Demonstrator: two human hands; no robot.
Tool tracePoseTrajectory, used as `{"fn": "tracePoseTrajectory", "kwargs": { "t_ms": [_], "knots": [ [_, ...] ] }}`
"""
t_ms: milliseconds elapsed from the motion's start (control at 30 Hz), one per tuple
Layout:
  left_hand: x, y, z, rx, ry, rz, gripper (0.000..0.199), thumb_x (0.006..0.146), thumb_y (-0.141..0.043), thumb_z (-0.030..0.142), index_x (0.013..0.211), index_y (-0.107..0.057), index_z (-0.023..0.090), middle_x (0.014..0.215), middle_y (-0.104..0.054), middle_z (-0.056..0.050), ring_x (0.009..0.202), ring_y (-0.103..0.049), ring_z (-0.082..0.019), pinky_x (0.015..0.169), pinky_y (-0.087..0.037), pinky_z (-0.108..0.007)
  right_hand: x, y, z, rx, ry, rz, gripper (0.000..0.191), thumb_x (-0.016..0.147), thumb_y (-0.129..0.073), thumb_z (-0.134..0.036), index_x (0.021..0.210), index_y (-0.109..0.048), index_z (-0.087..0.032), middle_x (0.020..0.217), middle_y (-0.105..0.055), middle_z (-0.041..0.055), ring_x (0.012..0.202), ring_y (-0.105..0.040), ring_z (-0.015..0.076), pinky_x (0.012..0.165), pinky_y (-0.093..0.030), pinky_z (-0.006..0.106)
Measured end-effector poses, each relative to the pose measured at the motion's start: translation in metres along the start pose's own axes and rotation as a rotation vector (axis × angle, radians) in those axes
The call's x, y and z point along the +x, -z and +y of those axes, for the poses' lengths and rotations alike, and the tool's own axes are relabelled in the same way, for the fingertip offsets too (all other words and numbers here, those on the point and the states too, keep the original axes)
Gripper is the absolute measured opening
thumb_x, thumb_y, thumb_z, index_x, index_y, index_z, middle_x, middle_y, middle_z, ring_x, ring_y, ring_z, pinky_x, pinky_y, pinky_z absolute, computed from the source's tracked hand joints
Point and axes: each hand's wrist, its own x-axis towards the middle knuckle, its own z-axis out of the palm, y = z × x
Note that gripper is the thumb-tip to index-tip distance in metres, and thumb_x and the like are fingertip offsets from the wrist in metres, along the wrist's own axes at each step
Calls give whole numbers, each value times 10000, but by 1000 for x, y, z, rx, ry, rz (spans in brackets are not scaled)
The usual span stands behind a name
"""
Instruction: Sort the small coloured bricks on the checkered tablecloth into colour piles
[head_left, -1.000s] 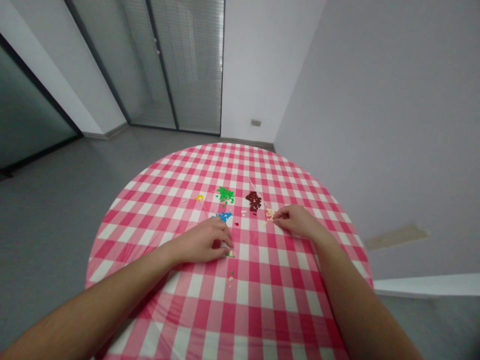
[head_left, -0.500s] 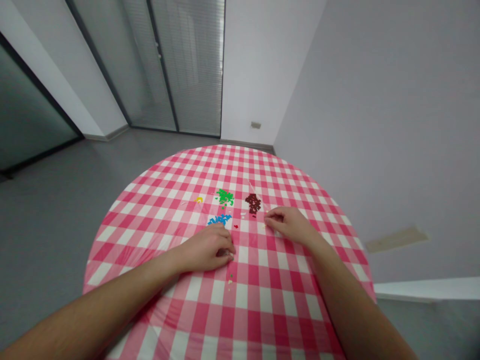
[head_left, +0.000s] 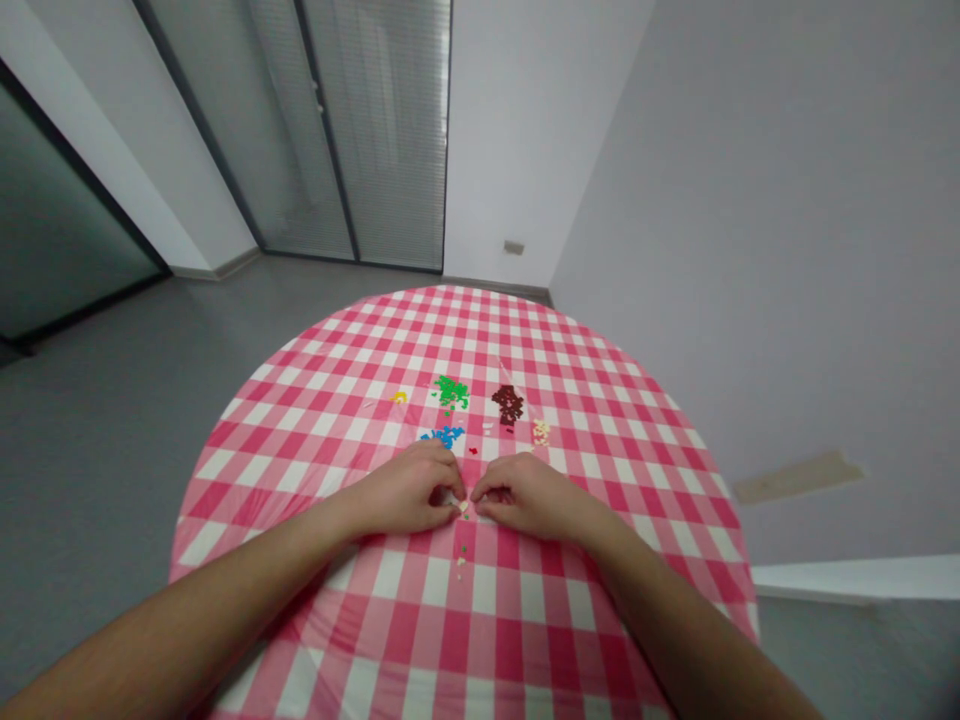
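Observation:
My left hand (head_left: 412,490) rests on the checked tablecloth, thumb and fingers closed in a pinch. At its fingertips is a tiny cream piece (head_left: 463,507). My right hand (head_left: 529,496) faces it from the other side, its fingers also pinched close to that piece; whatever they hold is too small to make out. Just below the fingertips lie a small green piece (head_left: 463,548) and cream bits (head_left: 460,568). A heap of small blue pieces (head_left: 447,436) sits beyond my left hand, partly covered by it. One red piece (head_left: 473,450) lies just beyond the two hands.
Farther back are heaps of small green pieces (head_left: 451,391) and dark brown pieces (head_left: 508,403). A few yellow pieces (head_left: 400,397) lie at left, cream pieces (head_left: 541,432) at right, white pieces (head_left: 487,428) between. The round table wears a pink-and-white checked cloth (head_left: 465,640).
My right hand has moved left and nearer, from beside the brown heap to my left hand's fingertips, uncovering the cream pieces. My left hand has barely shifted.

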Motion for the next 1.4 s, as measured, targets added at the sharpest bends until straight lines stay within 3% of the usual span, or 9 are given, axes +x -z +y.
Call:
{"fn": "tracePoseTrajectory", "kwargs": {
  "t_ms": [200,533,700,867,1067,1400],
  "knots": [
    [0,-4,-1,22,3,3,19,813,-700,168,809,-719,172,819,-694,-32,831,-616,-197,818,-424,-344,7,-14,5,-72,-24,-40,135,853,-646,-170,872,-780,-174,818,-747,57,697,-623,142,644,-416,235],
    [2,-4,5,51,-14,-27,136,906,-631,220,809,-711,170,821,-684,-44,830,-607,-195,806,-428,-336,6,-14,6,-67,-58,-22,104,858,-679,-209,854,-778,-178,761,-732,34,629,-584,121,586,-367,226],
    [3,-3,4,60,-25,-48,128,929,-621,196,849,-717,168,844,-689,-47,850,-609,-198,823,-422,-341,6,-14,8,-57,-34,-15,112,859,-667,-179,865,-780,-178,819,-747,48,682,-610,131,636,-396,230],
    [2,-2,2,47,-1,-19,86,915,-648,172,853,-707,167,868,-696,-40,867,-611,-198,833,-420,-341,7,-13,7,-72,-35,-24,139,882,-647,-206,860,-781,-177,816,-751,57,689,-621,138,647,-406,235],
    [3,-6,0,107,27,10,109,933,-650,212,858,-716,166,878,-703,-44,877,-612,-207,836,-420,-356,4,0,2,-162,-154,2,140,829,-646,-150,850,-784,-162,810,-760,68,686,-627,154,633,-405,245],
    [4,-16,-1,254,49,99,103,915,-660,196,862,-747,179,843,-693,-46,861,-588,-222,783,-421,-361,5,-1,1,-146,-156,0,145,840,-641,-173,857,-785,-171,815,-765,60,694,-636,158,637,-412,244]
  ]
}}
